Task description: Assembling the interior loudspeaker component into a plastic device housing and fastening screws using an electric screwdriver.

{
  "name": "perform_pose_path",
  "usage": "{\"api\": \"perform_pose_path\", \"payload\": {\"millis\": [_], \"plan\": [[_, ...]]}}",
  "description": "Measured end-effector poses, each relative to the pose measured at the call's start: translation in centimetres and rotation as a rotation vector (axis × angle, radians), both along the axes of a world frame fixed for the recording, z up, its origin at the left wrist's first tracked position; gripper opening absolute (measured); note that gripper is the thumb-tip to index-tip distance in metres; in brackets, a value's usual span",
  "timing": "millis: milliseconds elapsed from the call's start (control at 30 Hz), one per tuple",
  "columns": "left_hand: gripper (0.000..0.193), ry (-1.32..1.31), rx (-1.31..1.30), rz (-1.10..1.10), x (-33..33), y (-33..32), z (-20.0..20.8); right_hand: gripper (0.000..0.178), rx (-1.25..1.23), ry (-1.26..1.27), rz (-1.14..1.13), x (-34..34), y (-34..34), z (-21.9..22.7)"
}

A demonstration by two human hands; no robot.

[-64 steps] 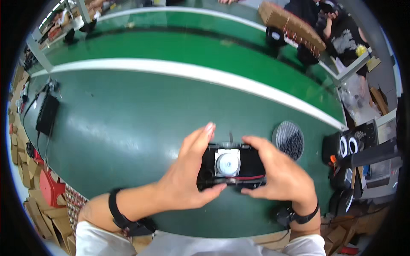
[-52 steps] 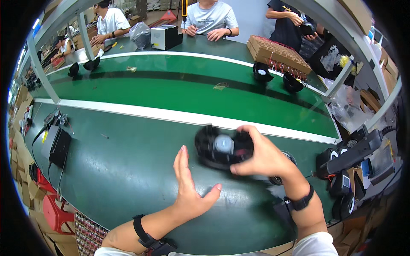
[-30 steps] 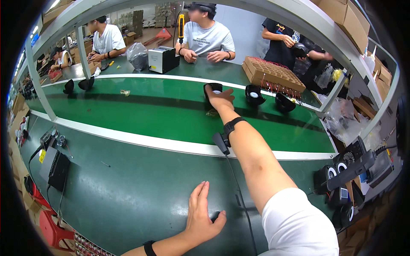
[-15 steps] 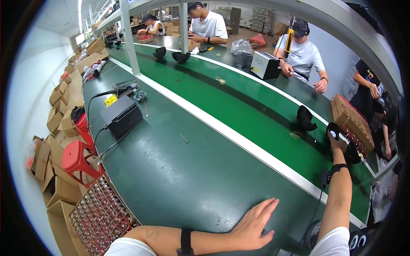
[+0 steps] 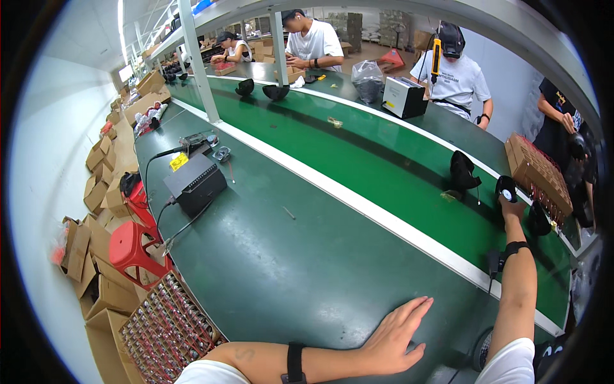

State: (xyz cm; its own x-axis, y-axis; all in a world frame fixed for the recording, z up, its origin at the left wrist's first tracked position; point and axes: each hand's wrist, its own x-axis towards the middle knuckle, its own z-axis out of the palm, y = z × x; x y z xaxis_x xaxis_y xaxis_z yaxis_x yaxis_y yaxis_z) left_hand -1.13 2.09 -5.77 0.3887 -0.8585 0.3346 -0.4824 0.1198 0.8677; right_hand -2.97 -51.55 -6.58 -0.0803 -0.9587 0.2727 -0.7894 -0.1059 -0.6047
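Note:
My left hand (image 5: pixel 396 336) lies palm down on the dark green worktop, its fingers stretched out and nothing in it. Across the bright green belt reaches my right arm. At its end my right hand (image 5: pixel 511 208) grips a black half-round shell (image 5: pixel 503 183) with a round white spot in it; the fingers are partly hidden. On either side of that shell stand two similar ones, a black shell (image 5: pixel 463 171) to the left and another black shell (image 5: pixel 538 219) to the right, both apart from my hand.
A black power box (image 5: pixel 195 185) with cables and a small round speaker (image 5: pixel 222 153) sit on the worktop's left. Beside the edge are a red stool (image 5: pixel 131 246) and a divided carton of small parts (image 5: pixel 169 329). Co-workers sit beyond the belt (image 5: pixel 358 160); a metal frame (image 5: pixel 199 70) spans above.
The whole view has shifted slightly, so things sit a little further right. My hands keep about the same places. The co-worker opposite has lowered their hands behind the white box.

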Motion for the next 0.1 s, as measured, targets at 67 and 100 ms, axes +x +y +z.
{"api": "perform_pose_path", "payload": {"millis": [67, 100], "plan": [[0.079, -0.012, 0.031, -0.026, 0.27, -0.24, -0.11, 0.107, 0.004, -0.048, 0.006, -0.73, 0.51, 0.12], [0.082, 0.016, 0.05, -0.049, 0.39, -0.16, -0.14, 0.117, -0.008, -0.101, 0.034, -1.08, 1.01, 0.3]]}}
